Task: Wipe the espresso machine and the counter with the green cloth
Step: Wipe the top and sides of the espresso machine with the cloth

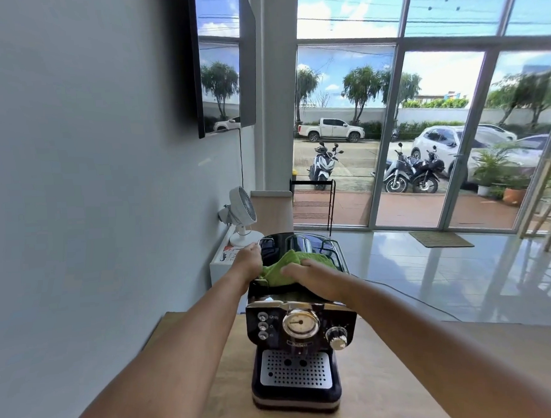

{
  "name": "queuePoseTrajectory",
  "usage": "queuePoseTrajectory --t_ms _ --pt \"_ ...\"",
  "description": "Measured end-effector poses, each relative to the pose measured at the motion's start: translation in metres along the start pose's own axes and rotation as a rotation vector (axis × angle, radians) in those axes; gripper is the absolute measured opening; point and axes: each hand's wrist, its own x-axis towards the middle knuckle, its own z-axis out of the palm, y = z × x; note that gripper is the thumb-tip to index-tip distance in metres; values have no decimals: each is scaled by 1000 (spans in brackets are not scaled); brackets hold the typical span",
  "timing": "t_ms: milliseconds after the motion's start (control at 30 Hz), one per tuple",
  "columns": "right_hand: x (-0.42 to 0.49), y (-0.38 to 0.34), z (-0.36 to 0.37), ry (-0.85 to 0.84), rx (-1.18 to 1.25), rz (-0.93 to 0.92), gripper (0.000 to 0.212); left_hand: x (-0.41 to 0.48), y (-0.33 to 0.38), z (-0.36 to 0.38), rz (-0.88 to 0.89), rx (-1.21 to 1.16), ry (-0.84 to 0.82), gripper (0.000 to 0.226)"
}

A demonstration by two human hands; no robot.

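Observation:
A black espresso machine (300, 328) with a round gauge, chrome knob and perforated drip tray stands on the wooden counter (385, 377). A crumpled green cloth (289, 265) lies on the machine's top. My right hand (315, 278) presses flat on the near part of the cloth, fingers spread toward the left. My left hand (249, 259) is at the top's left edge, with its fingers closed on the chrome rail there. Part of the cloth is hidden under my right hand.
A grey wall runs along the left, close to the counter's edge. Behind the machine stand a small white fan (241, 215) and a white shelf (221, 261). A black cable (414, 297) trails off to the right. Glass doors and a glossy floor lie beyond.

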Motion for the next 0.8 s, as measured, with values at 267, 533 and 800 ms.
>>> queuePoseTrajectory --t_ms 267,533,800 --pt "-53 1 15 85 45 -144 52 2 -4 2 -28 -98 -9 30" --pt "-68 -20 -9 38 382 -9 27 -3 -1 4 -67 -175 23 37" --pt "39 -37 -74 433 703 179 19 2 -5 6 -36 -204 30 37"
